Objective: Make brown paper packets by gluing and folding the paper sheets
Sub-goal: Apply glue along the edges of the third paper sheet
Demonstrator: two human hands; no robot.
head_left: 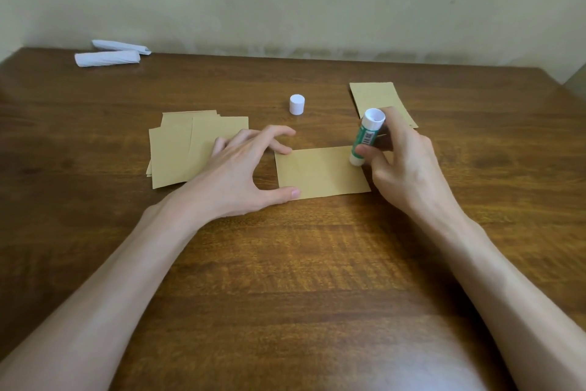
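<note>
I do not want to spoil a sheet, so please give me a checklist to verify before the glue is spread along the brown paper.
1. White round cap is off the green-and-white glue stick: ok, it stands apart.
2. Stick's lower end touches the flat brown paper sheet near its right edge: ok.
3. Left hand steadies the sheet's left edge with thumb and a fingertip: ok.
4. Right hand has its grip round the stick: ok.
5. Enough glue protrudes: cannot tell, hidden.
6. Stack of brown paper sheets lies clear of the glue: ok.
</note>
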